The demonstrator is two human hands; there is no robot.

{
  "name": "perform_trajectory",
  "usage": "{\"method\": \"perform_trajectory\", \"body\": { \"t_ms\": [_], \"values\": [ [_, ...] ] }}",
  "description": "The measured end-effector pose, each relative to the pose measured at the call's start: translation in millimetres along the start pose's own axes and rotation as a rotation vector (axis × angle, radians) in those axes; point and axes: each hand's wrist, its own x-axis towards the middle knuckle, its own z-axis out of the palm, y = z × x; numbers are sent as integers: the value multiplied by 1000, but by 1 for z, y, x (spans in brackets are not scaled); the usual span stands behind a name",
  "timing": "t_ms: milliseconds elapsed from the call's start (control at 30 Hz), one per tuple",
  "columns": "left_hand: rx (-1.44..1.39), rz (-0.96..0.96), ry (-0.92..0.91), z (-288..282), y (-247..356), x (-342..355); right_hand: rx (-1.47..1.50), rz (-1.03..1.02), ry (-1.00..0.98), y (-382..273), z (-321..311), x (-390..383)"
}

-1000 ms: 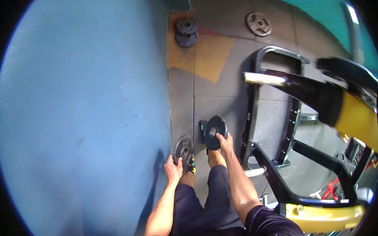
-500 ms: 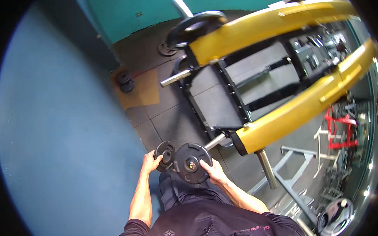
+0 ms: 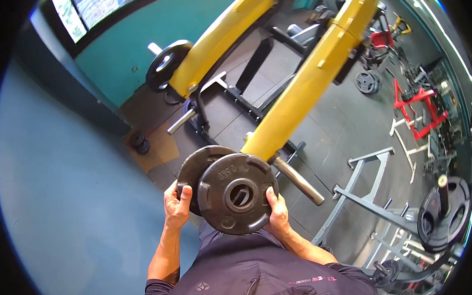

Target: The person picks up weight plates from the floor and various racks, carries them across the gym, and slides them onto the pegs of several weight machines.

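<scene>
At the far left I see a blue wall, with two small dark plates on the floor at its foot. My left hand grips the rim of the rear weight plate, fingers curled over its edge. Overlapping it in front is the front weight plate, both held at chest height; my right hand clasps its right edge. Just behind, a steel sleeve juts from the yellow machine arm; it seems clear of the plates, though the overlap is hard to judge. Further right stands a grey rack.
</scene>
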Motion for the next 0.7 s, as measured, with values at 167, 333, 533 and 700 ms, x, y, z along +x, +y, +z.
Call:
{"method": "perform_trajectory", "body": {
  "t_ms": [167,333,533,700],
  "values": [
    [97,104,-193,68,42,-15,247,-149,1,-32,-36,-33],
    [95,126,-309,130,29,-20,352,-224,30,-75,-68,-66],
    [-141,63,-843,236,35,-21,316,-469,299,-86,-122,-107],
    [54,-169,-1126,298,-3,-14,-97,-685,899,-63,-144,-146]
  ]
}}
